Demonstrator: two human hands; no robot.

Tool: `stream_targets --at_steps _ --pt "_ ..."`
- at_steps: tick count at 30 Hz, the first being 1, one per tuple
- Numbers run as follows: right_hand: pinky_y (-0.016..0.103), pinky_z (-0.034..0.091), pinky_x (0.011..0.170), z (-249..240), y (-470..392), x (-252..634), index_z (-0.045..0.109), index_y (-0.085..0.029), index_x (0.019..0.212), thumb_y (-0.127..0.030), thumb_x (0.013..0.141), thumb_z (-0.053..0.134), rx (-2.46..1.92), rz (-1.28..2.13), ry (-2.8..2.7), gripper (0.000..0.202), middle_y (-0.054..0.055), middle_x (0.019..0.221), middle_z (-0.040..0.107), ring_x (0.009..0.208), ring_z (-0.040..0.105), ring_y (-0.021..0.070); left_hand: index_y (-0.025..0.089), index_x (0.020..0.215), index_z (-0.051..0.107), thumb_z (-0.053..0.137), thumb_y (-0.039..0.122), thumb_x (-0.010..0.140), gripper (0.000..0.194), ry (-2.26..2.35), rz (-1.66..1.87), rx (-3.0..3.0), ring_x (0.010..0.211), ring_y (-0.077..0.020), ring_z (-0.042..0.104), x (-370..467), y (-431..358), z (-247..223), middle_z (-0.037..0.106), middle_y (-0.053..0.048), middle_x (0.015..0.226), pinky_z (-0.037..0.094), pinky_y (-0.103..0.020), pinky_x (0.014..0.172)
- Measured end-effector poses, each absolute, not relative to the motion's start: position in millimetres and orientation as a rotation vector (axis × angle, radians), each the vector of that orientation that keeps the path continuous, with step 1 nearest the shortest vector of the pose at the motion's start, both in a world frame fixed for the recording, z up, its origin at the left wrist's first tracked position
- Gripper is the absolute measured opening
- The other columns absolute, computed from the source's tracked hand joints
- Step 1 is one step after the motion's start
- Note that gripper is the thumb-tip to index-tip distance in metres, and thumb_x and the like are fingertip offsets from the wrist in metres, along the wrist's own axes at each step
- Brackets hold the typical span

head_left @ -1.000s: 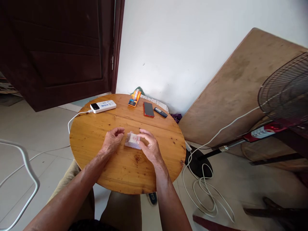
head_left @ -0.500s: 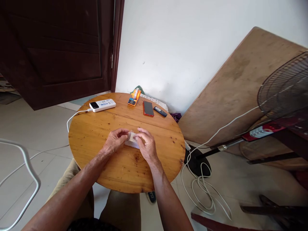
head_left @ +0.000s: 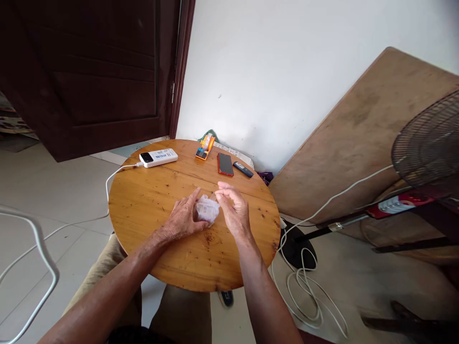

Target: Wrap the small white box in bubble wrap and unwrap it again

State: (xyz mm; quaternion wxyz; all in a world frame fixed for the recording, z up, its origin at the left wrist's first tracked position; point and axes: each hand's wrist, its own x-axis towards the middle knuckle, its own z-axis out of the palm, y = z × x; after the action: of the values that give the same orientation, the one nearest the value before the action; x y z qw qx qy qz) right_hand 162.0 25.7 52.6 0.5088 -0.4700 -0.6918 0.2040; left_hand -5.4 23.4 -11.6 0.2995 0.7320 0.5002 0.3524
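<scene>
A small whitish packet in crinkled clear plastic [head_left: 207, 209] lies on the round wooden table [head_left: 143, 200] between my hands. My left hand [head_left: 183, 215] rests on the tabletop at its left side, fingers along the far edge and thumb along the near one, gripping the packet between them. On the other side, my right hand [head_left: 234, 210] is raised slightly, thumb and forefinger pinched together. A thin bit of clear film seems to run from that pinch to the packet; whether it is tape or wrapping is unclear.
Along the table's far side are a white power bank [head_left: 159, 157] with a cable, an orange tape dispenser [head_left: 205, 147], a red-edged phone [head_left: 225, 164] and a dark handheld device [head_left: 243, 169]. A fan [head_left: 426, 138] and coiled white cable [head_left: 304, 296] stand to the right.
Both hands were close together with fingertips on the packet. My left hand has spread around it, and my right hand has drawn back to the right. The plastic now looks loose and crumpled.
</scene>
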Motion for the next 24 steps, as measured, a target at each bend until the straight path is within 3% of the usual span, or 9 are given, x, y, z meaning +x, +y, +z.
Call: stream_targets --at_steps 3,8,15,20,24 --pt "0.042 0.045 0.101 59 36 168 0.069 -0.023 0.084 -0.033 0.087 0.059 -1.14 0.48 -1.666 0.014 0.007 0.119 0.067 0.114 0.061 0.0248 0.023 0.152 0.025 0.083 0.037 0.058 0.112 1.283 0.909 1.943 0.127 -0.0369 0.049 -5 23 -10 0.057 -0.014 0.133 0.03 -0.052 0.109" --pt "0.039 0.05 0.094 53 62 175 0.07 -0.022 0.084 -0.036 0.083 0.062 -1.16 0.545 -1.603 0.017 0.008 0.12 0.067 0.112 0.062 0.0244 0.024 0.153 0.024 0.084 0.052 0.056 0.117 1.197 0.94 1.93 0.129 -0.0379 0.048 -6 22 -8 0.055 -0.016 0.136 0.031 -0.054 0.109" --pt "0.039 0.05 0.092 49 108 172 0.071 -0.019 0.078 -0.04 0.077 0.065 -1.196 0.616 -1.493 0.022 0.01 0.115 0.069 0.098 0.067 0.0231 0.023 0.152 0.03 0.075 0.056 0.069 0.1 1.07 1.026 1.731 0.131 -0.0371 0.047 -10 18 0 0.05 -0.015 0.144 0.035 -0.052 0.109" --pt "0.039 0.051 0.091 51 135 166 0.071 -0.018 0.082 -0.039 0.075 0.065 -1.174 0.65 -1.445 0.023 0.009 0.113 0.071 0.098 0.067 0.0226 0.024 0.142 0.048 0.074 0.054 0.071 0.082 1.117 1.002 1.769 0.126 -0.0373 0.05 -10 17 3 0.057 -0.013 0.136 0.037 -0.052 0.108" --pt "0.037 0.051 0.09 43 146 164 0.07 -0.017 0.084 -0.039 0.072 0.064 -1.251 0.673 -1.393 0.026 0.009 0.102 0.074 0.095 0.068 0.0221 0.019 0.138 0.051 0.073 0.054 0.071 0.078 1.176 0.956 1.758 0.118 -0.0363 0.055 -9 19 2 0.061 -0.014 0.128 0.041 -0.051 0.103"
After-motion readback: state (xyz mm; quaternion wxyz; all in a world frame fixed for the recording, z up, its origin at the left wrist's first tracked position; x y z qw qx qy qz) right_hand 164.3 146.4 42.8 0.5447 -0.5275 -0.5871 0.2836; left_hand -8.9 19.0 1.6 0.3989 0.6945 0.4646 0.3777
